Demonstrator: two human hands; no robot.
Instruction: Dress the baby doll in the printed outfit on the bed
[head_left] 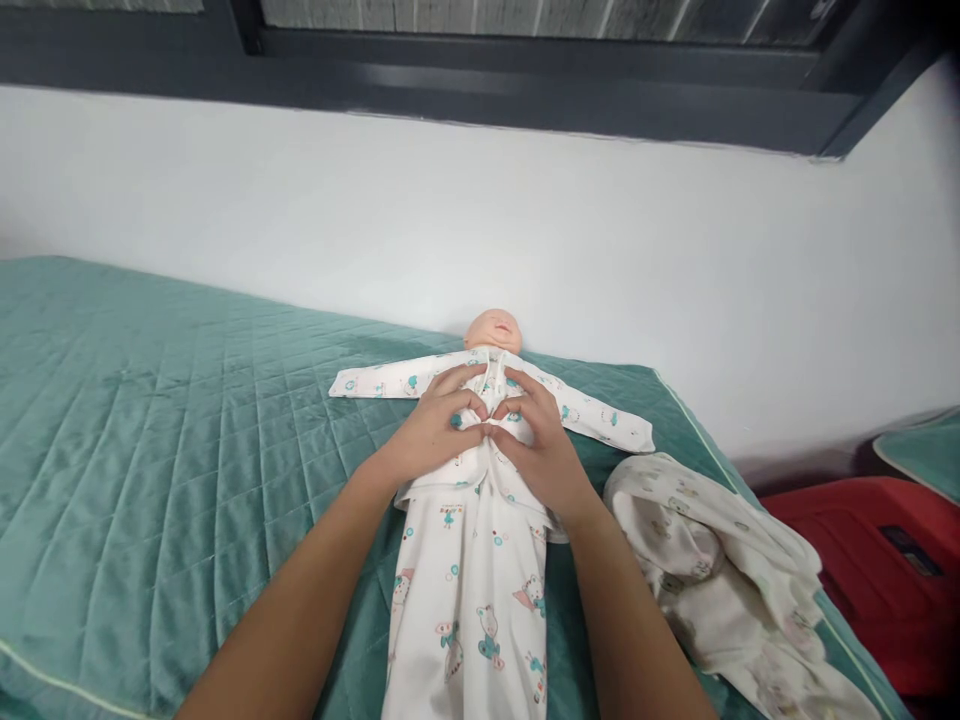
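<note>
A baby doll (pixel 493 330) lies on its back, dressed in a white printed baby shirt (pixel 600 415) with both sleeves spread out. White printed baby pants (pixel 465 600) cover its legs. Over the chest, my left hand (pixel 446 425) pinches one front edge of the shirt between thumb and forefinger. My right hand (pixel 536 430) pinches the opposite edge, and the fingertips of both hands nearly meet at the shirt's middle. Below the pinch the front edges hang slightly apart. Whatever fastener sits between the fingertips is too small to make out.
The doll rests on a green quilted bed cover (pixel 187 450) against a white wall (pixel 375 220). A crumpled white printed garment (pixel 735 570) lies at the right edge of the bed. Beyond it stands a red plastic case (pixel 877 550). A dark window frame (pixel 480 90) runs across the top.
</note>
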